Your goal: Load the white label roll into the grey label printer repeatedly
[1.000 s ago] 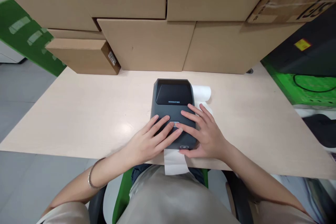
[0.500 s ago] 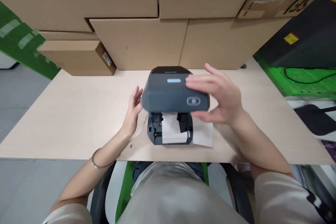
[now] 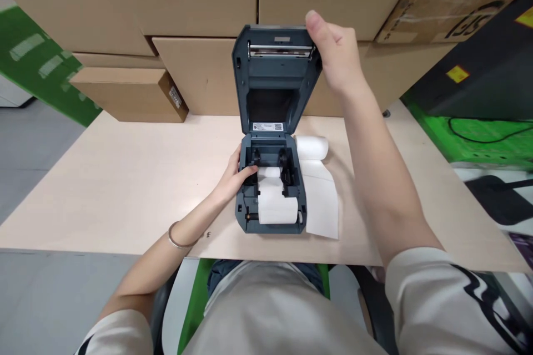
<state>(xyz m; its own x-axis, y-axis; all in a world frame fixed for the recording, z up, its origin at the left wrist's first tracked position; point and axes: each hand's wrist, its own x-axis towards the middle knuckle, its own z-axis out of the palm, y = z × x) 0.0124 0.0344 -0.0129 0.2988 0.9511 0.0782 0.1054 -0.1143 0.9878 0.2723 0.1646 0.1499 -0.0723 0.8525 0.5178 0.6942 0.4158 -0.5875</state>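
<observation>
A dark grey label printer [image 3: 271,231] stands on the table with its lid [image 3: 270,80] swung up and back. My right hand [image 3: 337,52] grips the lid's top right corner, thumb over the edge. At the printer's left side is my left hand [image 3: 237,177], its thumb reaching over the rim to the inside and its fingers hidden behind the wall. Inside the body sits a small roll of white label paper [image 3: 268,172], its strip [image 3: 277,211] lying forward over the roller. Beside the printer on the right lies another white paper roll [image 3: 312,147] with a loose length unrolled toward me.
Stacked cardboard boxes [image 3: 200,72] line the back of the table [image 3: 125,194], close behind the raised lid. A flatter carton [image 3: 133,94] stands at the back left. A black cable [image 3: 491,136] lies on a green surface at the right.
The lid has gone from nearly lowered to fully raised, with my right hand moving up and away on it. My left hand has moved in onto the printer's left wall.
</observation>
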